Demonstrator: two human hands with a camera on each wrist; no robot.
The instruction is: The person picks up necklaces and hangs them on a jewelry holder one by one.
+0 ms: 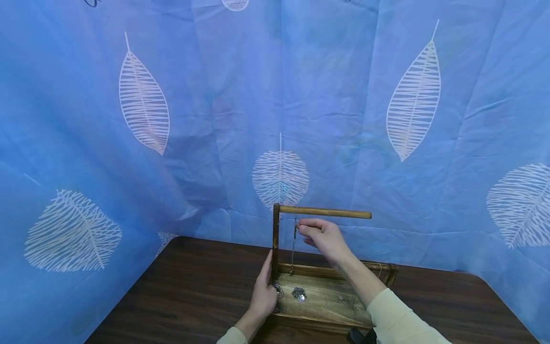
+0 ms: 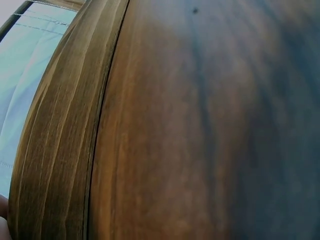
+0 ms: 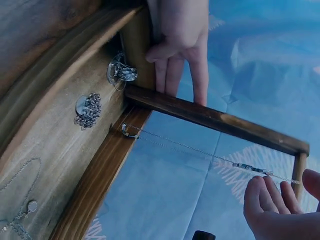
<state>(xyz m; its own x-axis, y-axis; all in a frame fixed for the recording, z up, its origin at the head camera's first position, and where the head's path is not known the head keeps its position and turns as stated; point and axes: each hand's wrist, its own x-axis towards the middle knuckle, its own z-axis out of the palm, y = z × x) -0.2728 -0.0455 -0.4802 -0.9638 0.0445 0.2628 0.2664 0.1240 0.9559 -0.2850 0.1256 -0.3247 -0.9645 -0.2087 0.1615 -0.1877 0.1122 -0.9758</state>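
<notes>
A wooden jewelry stand [image 1: 322,306] with a shallow tray, a post and a top bar [image 1: 331,211] stands on the dark table. My left hand [image 1: 263,292] grips its left side, fingers straight along the outside by the post and thumb over the edge. From the bar hangs a thin silver necklace [image 3: 244,166] with a beaded section. My right hand [image 1: 324,237] pinches its chain just below the bar, with the other fingertips [image 3: 256,185] close to the beads. In the left wrist view, only a sliver of left fingertips [image 2: 4,217] shows at the edge.
In the tray lie a chain bunched with a round disc [image 3: 88,111], a silver tangle [image 3: 121,72] by the left wall and a loose necklace [image 3: 31,206]. A small black object [image 1: 361,336] sits at the tray's front edge. A blue leaf-patterned cloth [image 1: 215,143] hangs behind the table.
</notes>
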